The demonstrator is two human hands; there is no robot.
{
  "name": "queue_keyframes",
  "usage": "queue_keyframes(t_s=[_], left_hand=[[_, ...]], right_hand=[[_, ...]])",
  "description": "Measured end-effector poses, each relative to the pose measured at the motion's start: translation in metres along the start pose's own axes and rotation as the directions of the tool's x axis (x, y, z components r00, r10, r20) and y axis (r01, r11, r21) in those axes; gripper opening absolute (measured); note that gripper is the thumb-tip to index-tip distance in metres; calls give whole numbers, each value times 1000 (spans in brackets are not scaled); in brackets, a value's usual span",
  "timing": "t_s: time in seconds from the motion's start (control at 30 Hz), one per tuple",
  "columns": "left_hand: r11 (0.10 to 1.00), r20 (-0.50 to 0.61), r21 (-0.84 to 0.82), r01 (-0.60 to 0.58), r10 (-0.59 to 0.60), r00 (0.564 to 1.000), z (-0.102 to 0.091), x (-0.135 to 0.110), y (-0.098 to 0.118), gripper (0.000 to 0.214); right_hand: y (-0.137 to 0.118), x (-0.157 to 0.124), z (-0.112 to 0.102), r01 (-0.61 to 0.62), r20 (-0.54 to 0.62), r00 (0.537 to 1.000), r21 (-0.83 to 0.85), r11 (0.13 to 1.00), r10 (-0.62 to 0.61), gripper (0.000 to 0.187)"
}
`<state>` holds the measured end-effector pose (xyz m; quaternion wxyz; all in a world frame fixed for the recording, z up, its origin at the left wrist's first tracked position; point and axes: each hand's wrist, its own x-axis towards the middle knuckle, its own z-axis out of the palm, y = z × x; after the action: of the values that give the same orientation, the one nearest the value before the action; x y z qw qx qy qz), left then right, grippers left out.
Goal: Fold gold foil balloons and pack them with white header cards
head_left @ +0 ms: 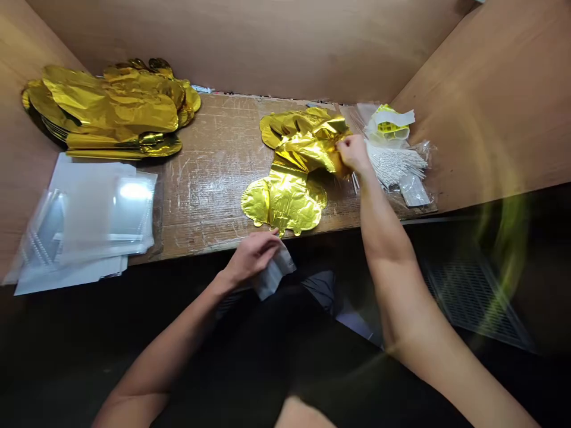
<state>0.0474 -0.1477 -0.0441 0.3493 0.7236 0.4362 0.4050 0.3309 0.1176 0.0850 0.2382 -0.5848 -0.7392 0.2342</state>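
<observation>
A shiny gold foil balloon (288,205), flat and crumpled, lies on the cardboard-covered worktop with its lobed end near the front edge. My right hand (354,153) is closed on the far right part of the gold foil; its fingertips are partly hidden in the folds. Just off the worktop's front edge, my left hand (253,257) pinches a small translucent plastic bag (274,274), which hangs below the fingers. The left fingertips are close to the balloon's lower rim; whether they touch it I cannot tell.
At the back left lies a thick stack of flat gold foil balloons (111,110). Clear plastic sleeves (107,208) and white sheets overhang the front left edge. Thin white sticks (395,163) and a yellow-and-white roll (390,122) lie at right. Wooden panels (250,47) enclose the worktop.
</observation>
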Motion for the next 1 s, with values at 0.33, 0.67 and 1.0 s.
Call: queue_keyframes(t_s=[0.33, 0.67, 1.0], left_hand=[[907, -545, -345, 240, -402, 736, -18, 3, 1, 36], [874, -532, -417, 248, -456, 714, -18, 7, 6, 38], [974, -362, -170, 153, -206, 909, -15, -7, 3, 23]], right_hand=[[-39, -146, 87, 230, 379, 860, 308, 923, -341, 30], [-30, -200, 121, 615, 25, 770, 234, 753, -637, 22], [-42, -175, 100, 306, -33, 942, 497, 812, -335, 11]])
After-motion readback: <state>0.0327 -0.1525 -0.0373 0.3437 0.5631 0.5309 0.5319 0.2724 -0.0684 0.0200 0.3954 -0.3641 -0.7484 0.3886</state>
